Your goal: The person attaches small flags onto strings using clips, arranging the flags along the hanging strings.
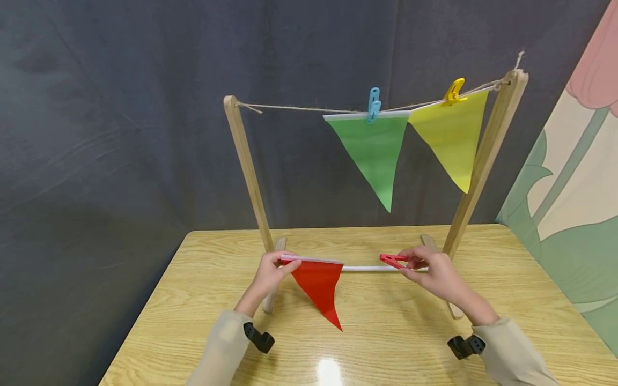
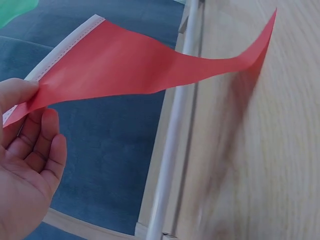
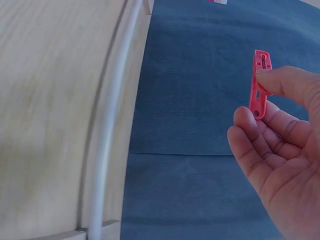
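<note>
My left hand (image 1: 271,272) pinches the white top edge of a red triangular flag (image 1: 321,287) between thumb and fingers. The flag's tip droops toward the table, bending in the left wrist view. Off to the right, my right hand (image 1: 432,269) holds a red clothespin (image 3: 260,87) between thumb and fingertips, apart from the flag. Above both hands a string (image 1: 299,109) runs between two wooden posts. On it hang a green flag (image 1: 374,150), held by a blue clothespin (image 1: 374,106), and a yellow flag (image 1: 456,134), held by a yellow clothespin (image 1: 454,92).
The left post (image 1: 248,166) and right post (image 1: 490,145) stand on wooden feet on the wood-grain table (image 1: 376,343). A white rod (image 1: 364,268) joins them low down. Behind is a dark cloth (image 1: 145,134); a flower-patterned panel (image 1: 579,203) stands at the right.
</note>
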Demonstrator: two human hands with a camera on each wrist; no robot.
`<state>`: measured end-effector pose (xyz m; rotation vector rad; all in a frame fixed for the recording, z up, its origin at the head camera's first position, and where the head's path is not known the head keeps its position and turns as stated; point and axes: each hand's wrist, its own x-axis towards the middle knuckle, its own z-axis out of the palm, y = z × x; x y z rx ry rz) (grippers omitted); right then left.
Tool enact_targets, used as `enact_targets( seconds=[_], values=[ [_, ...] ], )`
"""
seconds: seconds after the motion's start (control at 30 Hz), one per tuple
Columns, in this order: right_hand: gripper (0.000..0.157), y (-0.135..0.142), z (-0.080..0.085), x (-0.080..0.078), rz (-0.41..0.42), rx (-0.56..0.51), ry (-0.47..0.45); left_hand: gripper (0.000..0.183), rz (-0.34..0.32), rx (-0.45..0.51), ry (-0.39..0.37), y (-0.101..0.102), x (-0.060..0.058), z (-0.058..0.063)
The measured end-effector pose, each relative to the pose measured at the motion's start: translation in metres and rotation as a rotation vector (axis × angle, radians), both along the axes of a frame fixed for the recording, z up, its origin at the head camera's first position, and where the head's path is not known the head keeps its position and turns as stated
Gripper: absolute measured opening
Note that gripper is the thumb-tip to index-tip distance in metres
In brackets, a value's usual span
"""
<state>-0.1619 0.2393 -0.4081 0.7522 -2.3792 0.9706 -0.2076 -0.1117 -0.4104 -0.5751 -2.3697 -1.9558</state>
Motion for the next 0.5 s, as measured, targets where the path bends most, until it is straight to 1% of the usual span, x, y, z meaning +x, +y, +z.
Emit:
enact_targets(
  seconds=[0.1, 0.27, 0.33, 0.5],
  values=[
    [0.029, -0.001, 0.006, -0.001, -0.002, 0.012, 0.009, 0.016, -0.012, 0.022, 0.024, -0.001, -0.004, 0.000],
    [0.030, -0.005, 0.016, -0.003, -0.018, 0.025, 0.043, 0.014, 0.010, 0.053, 0.047, -0.003, -0.017, -0.010],
    [0.029, -0.007, 0.020, -0.004, -0.022, 0.022, 0.048, 0.014, 0.025, 0.063, 0.045, -0.003, -0.022, -0.013],
    [0.029, -0.010, 0.031, -0.006, -0.018, 0.015, 0.019, 0.014, 0.039, 0.072, 0.071, -0.004, -0.025, -0.006]
  ],
)
